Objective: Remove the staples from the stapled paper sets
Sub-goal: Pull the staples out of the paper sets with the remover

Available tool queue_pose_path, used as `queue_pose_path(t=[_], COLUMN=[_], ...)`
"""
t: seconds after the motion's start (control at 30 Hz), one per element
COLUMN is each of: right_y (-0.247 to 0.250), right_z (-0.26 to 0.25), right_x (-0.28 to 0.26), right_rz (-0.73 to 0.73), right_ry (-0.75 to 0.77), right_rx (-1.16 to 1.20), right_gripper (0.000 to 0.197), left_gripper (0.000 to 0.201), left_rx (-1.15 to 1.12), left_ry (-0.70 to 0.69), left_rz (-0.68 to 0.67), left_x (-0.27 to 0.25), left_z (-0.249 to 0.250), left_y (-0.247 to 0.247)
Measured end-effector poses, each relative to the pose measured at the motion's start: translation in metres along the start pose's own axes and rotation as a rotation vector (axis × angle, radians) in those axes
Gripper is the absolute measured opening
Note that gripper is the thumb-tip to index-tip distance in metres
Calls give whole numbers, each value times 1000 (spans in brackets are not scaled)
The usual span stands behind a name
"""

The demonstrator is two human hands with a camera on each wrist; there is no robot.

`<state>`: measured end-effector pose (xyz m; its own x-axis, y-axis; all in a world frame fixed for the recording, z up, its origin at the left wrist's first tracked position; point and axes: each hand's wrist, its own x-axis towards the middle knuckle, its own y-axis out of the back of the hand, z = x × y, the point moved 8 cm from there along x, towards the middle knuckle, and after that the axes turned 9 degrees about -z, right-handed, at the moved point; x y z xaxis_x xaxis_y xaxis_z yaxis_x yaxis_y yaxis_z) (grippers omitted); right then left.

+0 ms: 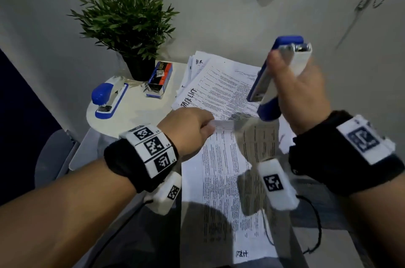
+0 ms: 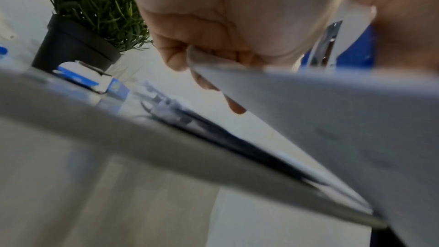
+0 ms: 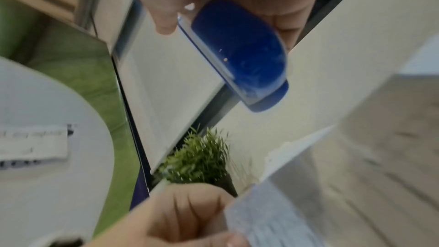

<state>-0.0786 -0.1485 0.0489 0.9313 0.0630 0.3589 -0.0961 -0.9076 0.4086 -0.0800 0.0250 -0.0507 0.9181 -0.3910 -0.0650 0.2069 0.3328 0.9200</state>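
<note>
Head view: left hand (image 1: 186,127) pinches the top edge of a stapled paper set (image 1: 221,180) lifted above the desk (image 1: 135,112), right hand (image 1: 300,94) has its grip wrapped round a blue stapler (image 1: 276,77) above it, with more papers (image 1: 219,83), a second stapler (image 1: 108,99) and a potted plant (image 1: 127,24) beyond.

Left hand (image 1: 188,127) pinching paper set (image 1: 228,180), right hand (image 1: 300,90) gripping blue stapler (image 1: 278,75)
</note>
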Motion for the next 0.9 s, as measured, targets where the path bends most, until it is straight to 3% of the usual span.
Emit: queue_pose_path(t=[0.13,0.27,0.47,0.67,0.9], right_y=[-20,-48,-35,-42,-38], right_z=[-8,4,14,6,4], right_x=[15,8,3,-3,0], right_rz=[-47,-173,-33,-61,-47], right_ry=[2,-36,-80,-37,-4], right_rx=[-31,-172,-64,-126,-139], right_gripper=[35,66,56,33,39], left_gripper=[27,30,29,31,23], left_rx=[-4,16,35,-69,57], left_ry=[-64,-65,-25,-83,-80], left_rz=[-11,16,37,58,-30], left_x=[-1,-9,-16,-18,-21], left_z=[20,29,25,39,39], left_y=[18,28,33,39,40])
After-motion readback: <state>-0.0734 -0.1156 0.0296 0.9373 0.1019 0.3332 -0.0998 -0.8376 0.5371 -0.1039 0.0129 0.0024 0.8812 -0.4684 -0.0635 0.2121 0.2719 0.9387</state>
